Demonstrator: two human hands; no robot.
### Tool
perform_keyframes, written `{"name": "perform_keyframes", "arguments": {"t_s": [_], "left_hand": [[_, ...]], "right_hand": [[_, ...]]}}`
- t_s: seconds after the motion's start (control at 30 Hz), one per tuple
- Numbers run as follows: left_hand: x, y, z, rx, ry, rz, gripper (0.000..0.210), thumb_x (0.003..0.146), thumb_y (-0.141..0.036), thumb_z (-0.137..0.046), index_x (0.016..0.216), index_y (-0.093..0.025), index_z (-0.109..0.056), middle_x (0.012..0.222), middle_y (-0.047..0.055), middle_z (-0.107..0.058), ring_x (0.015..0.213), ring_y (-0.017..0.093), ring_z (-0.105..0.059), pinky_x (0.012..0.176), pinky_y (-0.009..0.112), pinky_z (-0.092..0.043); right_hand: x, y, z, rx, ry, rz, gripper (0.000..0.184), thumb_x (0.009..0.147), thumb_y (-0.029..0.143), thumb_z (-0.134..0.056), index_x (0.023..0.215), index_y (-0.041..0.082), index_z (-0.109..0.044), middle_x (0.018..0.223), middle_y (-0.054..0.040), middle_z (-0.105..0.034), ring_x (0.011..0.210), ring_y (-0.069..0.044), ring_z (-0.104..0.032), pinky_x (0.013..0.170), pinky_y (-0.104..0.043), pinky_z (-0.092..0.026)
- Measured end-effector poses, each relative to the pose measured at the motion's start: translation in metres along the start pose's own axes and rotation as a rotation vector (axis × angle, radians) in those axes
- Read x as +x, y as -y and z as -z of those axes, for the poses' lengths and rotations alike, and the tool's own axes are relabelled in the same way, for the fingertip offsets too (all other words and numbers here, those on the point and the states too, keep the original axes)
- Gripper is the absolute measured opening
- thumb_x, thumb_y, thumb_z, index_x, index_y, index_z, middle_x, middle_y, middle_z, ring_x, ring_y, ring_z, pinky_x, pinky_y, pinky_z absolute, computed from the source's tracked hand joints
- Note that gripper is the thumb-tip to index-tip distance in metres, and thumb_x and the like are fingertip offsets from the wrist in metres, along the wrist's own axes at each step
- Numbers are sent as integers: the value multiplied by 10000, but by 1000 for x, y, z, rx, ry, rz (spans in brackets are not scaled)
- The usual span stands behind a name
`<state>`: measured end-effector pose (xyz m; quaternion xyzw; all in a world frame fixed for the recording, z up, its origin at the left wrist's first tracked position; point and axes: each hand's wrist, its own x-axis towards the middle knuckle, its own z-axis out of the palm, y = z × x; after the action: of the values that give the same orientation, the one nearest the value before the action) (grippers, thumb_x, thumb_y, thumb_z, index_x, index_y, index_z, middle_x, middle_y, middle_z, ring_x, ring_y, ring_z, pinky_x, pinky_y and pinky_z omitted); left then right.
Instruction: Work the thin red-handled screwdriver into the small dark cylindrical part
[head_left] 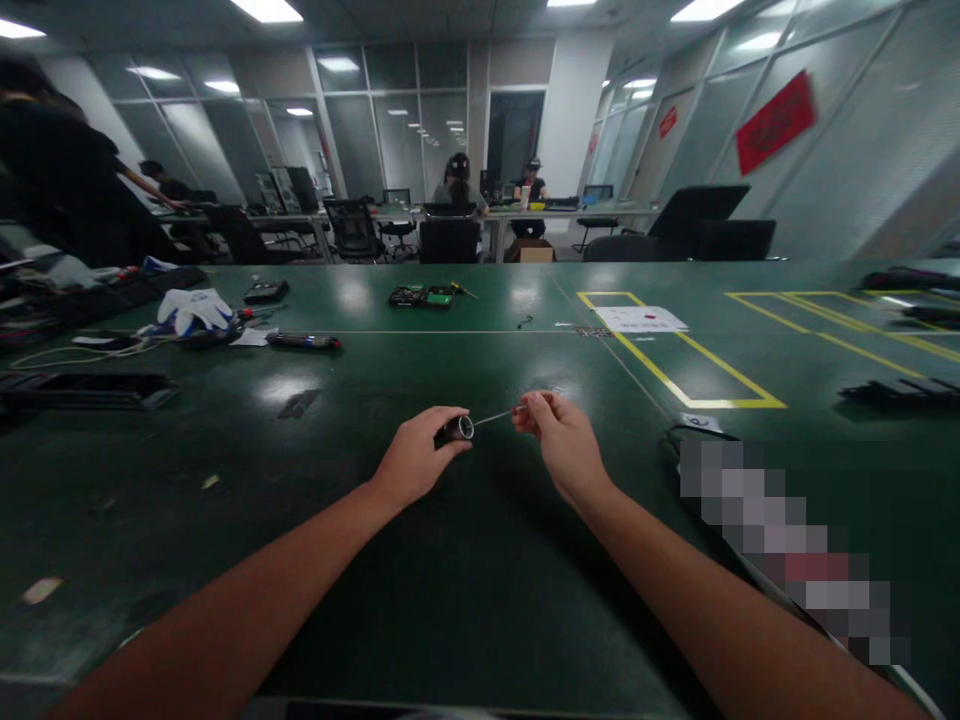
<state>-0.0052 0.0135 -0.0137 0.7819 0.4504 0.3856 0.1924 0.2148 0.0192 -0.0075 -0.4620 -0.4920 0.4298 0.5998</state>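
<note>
My left hand (pixel 421 452) is closed around a small black cylinder (pixel 459 429) with a bright silver ring at its end, which faces right. A thin, straight metal rod (pixel 493 418) runs from that ringed end to my right hand (pixel 559 440), whose thumb and fingers pinch its other end. The rod's left tip meets the ring or sits just in front of it; I cannot tell which. Both hands are above the green table (pixel 465 600), and the kind of cylinder and rod is not clear.
White-and-blue gloves (pixel 193 312), cables and a dark pen-like tool (pixel 304 341) lie at the left. Farther back is an open bit case (pixel 421 296). A paper sheet (pixel 641 319) lies by yellow tape. At the right, a partly blurred strip (pixel 780 540) borders my forearm. Several people are in the background.
</note>
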Motion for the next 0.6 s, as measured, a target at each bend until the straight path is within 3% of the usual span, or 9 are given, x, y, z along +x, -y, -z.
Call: {"name": "perform_keyframes", "arguments": {"t_s": [0.3,0.5,0.6], "left_hand": [[-1,5,2,-41,-37,25,393,832,-152,-780,1208,-223,-690,1172,47,-714,1054,209,-672,975,386,-529],[-1,2,3,-38,-49,2,386,833,-139,-777,1202,-217,-691,1170,47,-713,1063,201,-667,980,375,-525],[0,2,3,-23,-45,1,380,825,-129,-783,1186,-211,-695,1158,45,-715,1054,200,-667,983,372,-521]], "right_hand": [[-3,3,-1,-12,71,64,331,888,539,-653,932,212,-682,840,-48,-720,769,-197,-675,778,-372,-539],[-8,14,-1,-215,55,141,290,956,476,-572,918,205,-668,677,-2,-642,617,-161,-581,623,-314,-459],[-11,15,-2,-184,102,156,238,946,444,-598,991,219,-659,711,6,-652,638,-161,-585,630,-308,-459]]}}
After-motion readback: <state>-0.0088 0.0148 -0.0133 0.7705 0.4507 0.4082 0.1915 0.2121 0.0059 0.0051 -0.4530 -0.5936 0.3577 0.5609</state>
